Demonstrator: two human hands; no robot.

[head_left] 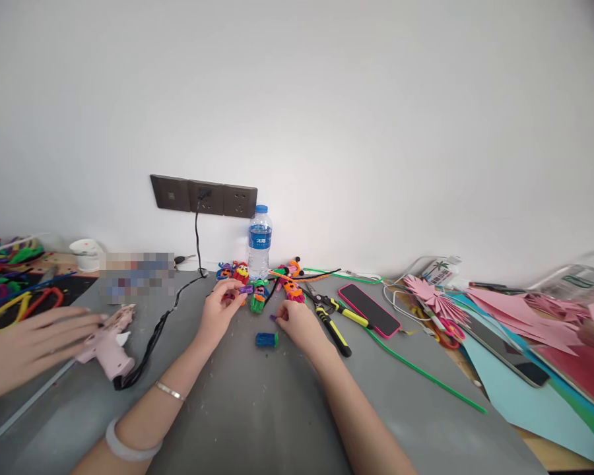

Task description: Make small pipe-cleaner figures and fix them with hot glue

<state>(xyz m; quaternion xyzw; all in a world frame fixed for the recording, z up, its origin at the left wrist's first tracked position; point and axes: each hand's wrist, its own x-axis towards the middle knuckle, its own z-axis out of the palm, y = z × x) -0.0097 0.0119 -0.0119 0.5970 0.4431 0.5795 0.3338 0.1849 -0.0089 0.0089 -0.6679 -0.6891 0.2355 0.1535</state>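
Tabletop (257, 409) lies bare, grey and smooth at lower centre, between the forearms. Left hand (220, 310) pinches a fuzzy purple piece (246, 289) in closed fingertips; right hand (297, 324) nips a smaller purple scrap (272, 318). A ribbed blue coil (266, 340) lies just below them. Another person's hand (34, 346) on a pink glue gun (109, 343) crowds the left, yellow-handled pliers (332, 320) the right.

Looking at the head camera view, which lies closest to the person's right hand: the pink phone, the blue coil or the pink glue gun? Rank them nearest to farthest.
From the right hand:
1. Blue coil, just left of it.
2. Pink phone, off to its right.
3. Pink glue gun, far left, by another person's hand.
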